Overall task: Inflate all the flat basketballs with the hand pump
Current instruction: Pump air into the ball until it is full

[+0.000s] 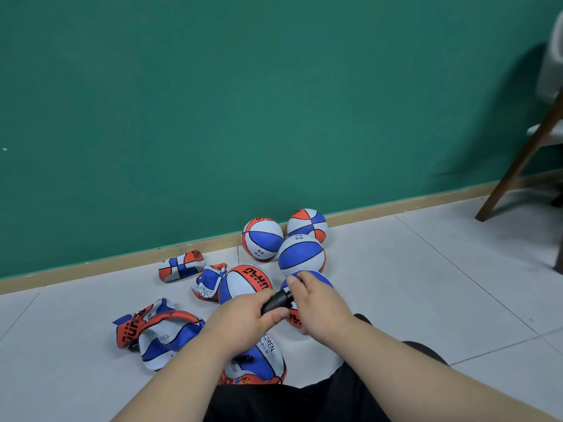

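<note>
A flat ball (265,357) is lying nearest on the floor (426,284), with more flat balls (152,333) to the left. Just beyond, the left hand (243,319) is gripping the pump (275,300), while the right hand (318,303) is pinching its tip over a ball (295,318). Farther off, round balls (262,237) are sitting near the wall (274,117).

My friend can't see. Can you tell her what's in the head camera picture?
The left hand and right hand hold a black hand pump over a basketball on a tiled floor. Other round balls and flat ones lie by a green wall.
</note>
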